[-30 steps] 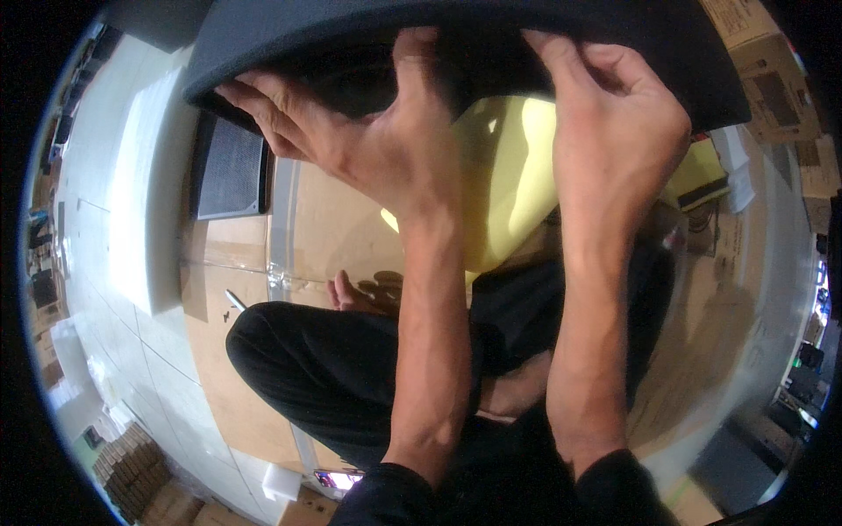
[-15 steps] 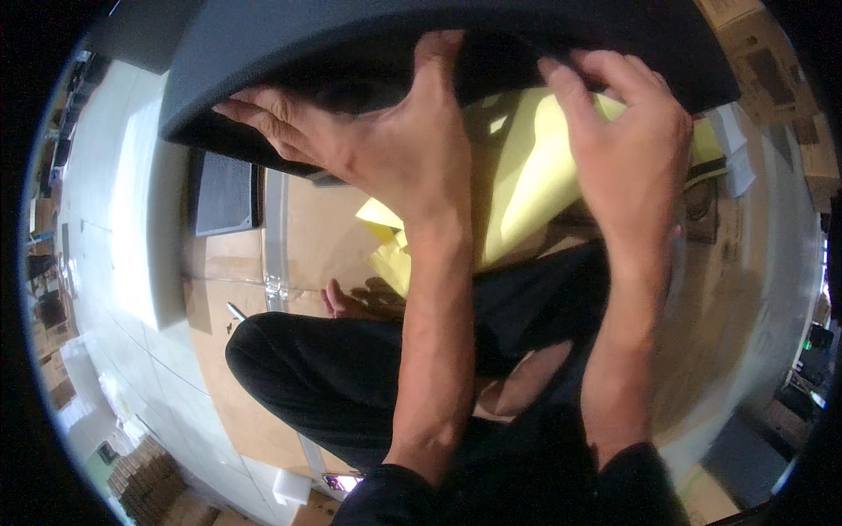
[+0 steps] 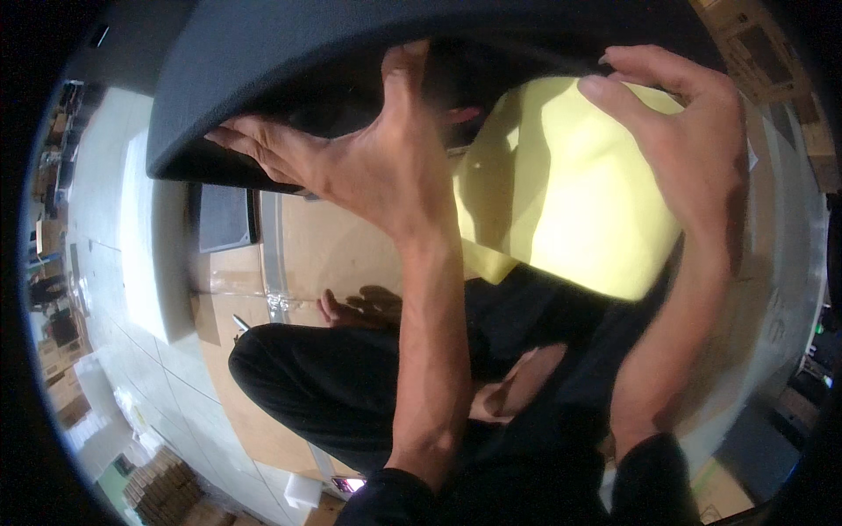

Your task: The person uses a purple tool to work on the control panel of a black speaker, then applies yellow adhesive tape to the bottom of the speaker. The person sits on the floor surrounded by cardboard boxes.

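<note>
A fisheye looks down from the head, rim seemingly blurred.

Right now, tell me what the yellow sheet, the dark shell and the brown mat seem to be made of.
Sheet: probably paper or thin foam, smooth and matte; it looks thin and bends softly.

Shell: possibly moulded plastic, matte and finely grained; a covered board is not ruled out.

Mat: likely cardboard, plain brown and dull, with shiny tape on it.

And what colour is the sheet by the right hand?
The sheet is pale yellow, clearest in the head view.
</note>
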Motion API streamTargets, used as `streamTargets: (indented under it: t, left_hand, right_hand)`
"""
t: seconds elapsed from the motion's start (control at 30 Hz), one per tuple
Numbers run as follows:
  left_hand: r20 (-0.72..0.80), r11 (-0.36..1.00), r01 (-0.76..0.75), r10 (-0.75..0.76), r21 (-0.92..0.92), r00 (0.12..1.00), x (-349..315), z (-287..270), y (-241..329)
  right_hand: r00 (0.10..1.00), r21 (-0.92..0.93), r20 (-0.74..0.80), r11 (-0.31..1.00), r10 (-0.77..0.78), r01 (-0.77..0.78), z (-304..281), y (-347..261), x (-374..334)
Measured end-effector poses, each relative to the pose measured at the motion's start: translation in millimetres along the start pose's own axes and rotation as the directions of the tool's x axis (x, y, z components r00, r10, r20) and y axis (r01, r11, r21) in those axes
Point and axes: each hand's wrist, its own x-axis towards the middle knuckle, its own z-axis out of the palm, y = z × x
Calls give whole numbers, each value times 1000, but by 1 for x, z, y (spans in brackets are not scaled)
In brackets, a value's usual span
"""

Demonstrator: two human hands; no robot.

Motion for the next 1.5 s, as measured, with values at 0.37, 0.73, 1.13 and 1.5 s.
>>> streamTargets:
  t: [0.37,0.73,1.13,1.5]
  left_hand:
    - [-23,1000,24,-25,-4,999,-10,5,12]
    - [647,788,-216,602,-577,468,-20,-34,29]
    - [973,977,28,210,-214,95,-57,-88,34]
    - [828,319,807,-104,-496,550,-72,-13,46]
  right_hand:
    - [967,48,35,967,-253,252,-54,36,-87]
    - [803,-111,234,806,-548,582,-110,58,-106]
    - [875,-371,195,793,-442,483,-132,111,-140]
    - [914,-420,365,907,177,-8,-142,232,-244]
